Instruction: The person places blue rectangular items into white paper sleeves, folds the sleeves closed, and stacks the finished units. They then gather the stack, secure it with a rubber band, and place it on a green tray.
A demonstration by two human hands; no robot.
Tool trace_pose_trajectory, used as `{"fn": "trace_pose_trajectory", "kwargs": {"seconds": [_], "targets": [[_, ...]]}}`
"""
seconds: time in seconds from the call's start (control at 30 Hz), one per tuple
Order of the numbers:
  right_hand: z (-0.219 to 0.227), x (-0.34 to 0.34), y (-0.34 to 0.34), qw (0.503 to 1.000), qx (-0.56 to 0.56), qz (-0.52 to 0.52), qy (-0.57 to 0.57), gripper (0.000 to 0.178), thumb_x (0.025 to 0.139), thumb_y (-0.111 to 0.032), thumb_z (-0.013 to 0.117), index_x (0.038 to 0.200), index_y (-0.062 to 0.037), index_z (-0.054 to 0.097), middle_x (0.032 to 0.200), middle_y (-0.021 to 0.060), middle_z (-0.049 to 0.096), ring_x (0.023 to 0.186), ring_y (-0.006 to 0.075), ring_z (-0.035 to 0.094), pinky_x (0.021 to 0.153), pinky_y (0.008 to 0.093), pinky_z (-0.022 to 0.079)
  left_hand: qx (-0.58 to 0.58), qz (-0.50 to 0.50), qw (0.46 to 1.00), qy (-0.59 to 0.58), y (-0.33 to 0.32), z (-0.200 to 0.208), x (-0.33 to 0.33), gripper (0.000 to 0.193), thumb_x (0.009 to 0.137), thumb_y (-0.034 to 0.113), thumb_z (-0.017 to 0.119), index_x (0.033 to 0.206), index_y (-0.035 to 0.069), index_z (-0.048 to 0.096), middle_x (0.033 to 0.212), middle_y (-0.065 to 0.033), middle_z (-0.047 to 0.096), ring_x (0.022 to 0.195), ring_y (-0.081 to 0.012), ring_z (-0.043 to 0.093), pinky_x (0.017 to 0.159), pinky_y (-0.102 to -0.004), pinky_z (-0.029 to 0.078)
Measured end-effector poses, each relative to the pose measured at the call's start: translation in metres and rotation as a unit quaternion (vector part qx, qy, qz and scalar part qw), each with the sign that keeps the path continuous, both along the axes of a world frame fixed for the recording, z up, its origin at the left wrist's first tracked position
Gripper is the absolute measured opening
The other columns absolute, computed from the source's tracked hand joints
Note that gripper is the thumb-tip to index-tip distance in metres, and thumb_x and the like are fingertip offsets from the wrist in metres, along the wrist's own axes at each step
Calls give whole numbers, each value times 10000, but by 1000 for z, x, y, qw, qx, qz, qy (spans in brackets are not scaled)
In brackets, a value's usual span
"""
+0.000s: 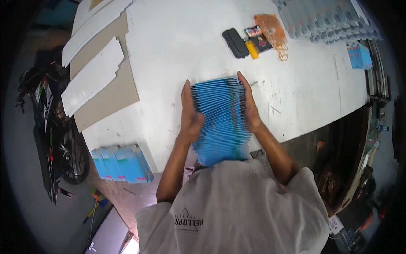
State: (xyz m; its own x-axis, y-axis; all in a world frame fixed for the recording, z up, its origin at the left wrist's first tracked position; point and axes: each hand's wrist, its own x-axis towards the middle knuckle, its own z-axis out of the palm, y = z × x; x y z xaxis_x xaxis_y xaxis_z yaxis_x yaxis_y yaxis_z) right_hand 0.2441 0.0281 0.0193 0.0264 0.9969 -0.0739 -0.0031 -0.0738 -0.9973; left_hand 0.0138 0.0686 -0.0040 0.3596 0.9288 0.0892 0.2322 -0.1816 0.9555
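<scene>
Nearby, beyond blue stack [219,116], black case [235,43], orange bag [272,30]

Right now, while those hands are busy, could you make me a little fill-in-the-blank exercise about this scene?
1. The left hand and right hand hold a thick stack of thin flat packets, mainly ____ in colour.
2. The crumpled orange plastic bag lies to the ____ of the black rectangular case.
3. The colour of the broad tabletop is ____.

Missing words: blue; right; white.
</scene>
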Motion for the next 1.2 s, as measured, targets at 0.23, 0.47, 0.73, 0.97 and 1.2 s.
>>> {"fn": "trace_pose_trajectory", "kwargs": {"seconds": [0.23, 0.47, 0.73, 0.97, 1.2], "targets": [[0, 2, -70, 994, 24, 87, 61, 1297, 848, -926, 403, 1651, 34, 60, 1717, 244, 105, 1591, 382, 113, 1285, 505, 109, -40, -43, 998, -34, -59, 15, -17, 1095, 965, 730, 423, 1642, -65, 92, 1727, -271, 73, 1602, -413, 90, 1277, -519, 112], [-9, 12, -53, 994, 30, 102, 17, 1277, 872, -916, 351, 1640, 61, 59, 1721, 250, 57, 1595, 381, 81, 1285, 511, 105, -80, -46, 995, -36, -54, 7, -27, 1123, 963, 740, 410, 1637, -78, 41, 1717, -292, 62, 1600, -402, 86, 1277, -500, 125], [3, -3, -39, 999, 1, 30, 42, 1267, 864, -917, 352, 1652, 28, 47, 1724, 248, 28, 1599, 378, 64, 1288, 519, 118, -66, 7, 998, 8, -45, 27, 3, 1049, 1005, 623, 463, 1639, -72, 0, 1726, -287, -8, 1606, -411, 28, 1284, -511, 68], [-11, 7, -27, 998, 15, 60, -12, 1301, 821, -956, 369, 1666, -17, 56, 1732, 230, 67, 1607, 384, 50, 1294, 524, 113, -32, 10, 998, 49, -39, 16, 1, 1003, 994, 537, 503, 1647, -57, 26, 1733, -276, -17, 1607, -436, -1, 1283, -528, 69], [-2, 43, -107, 975, -40, 210, -58, 1270, 849, -937, 362, 1661, 3, 99, 1730, 249, 59, 1605, 398, 50, 1291, 531, 65, -99, -97, 990, 9, -91, 21, -39, 1096, 945, 696, 494, 1649, -49, 102, 1720, -294, 75, 1598, -452, 80, 1275, -547, 129]]}}
